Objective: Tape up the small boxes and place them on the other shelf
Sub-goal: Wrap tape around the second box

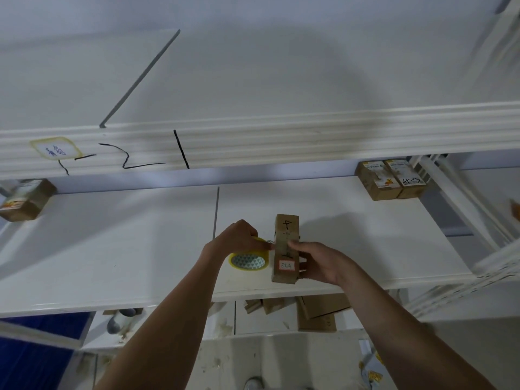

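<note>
A small brown cardboard box [285, 243] with black marks and a white label lies lengthwise on the white middle shelf [140, 249]. My right hand [315, 261] grips its right side, the thumb laid across the top. A roll of yellow tape [249, 260] with a patterned core sits just left of the box. My left hand [239, 239] holds this roll from above, and its fingertips pinch the tape end against the box's left edge.
Two taped small boxes [391, 180] stand at the shelf's back right, another box [24, 199] at the back left. The upper shelf beam [253, 142] carries black marks and a label. Loose cardboard boxes [318, 311] lie on the lower shelf.
</note>
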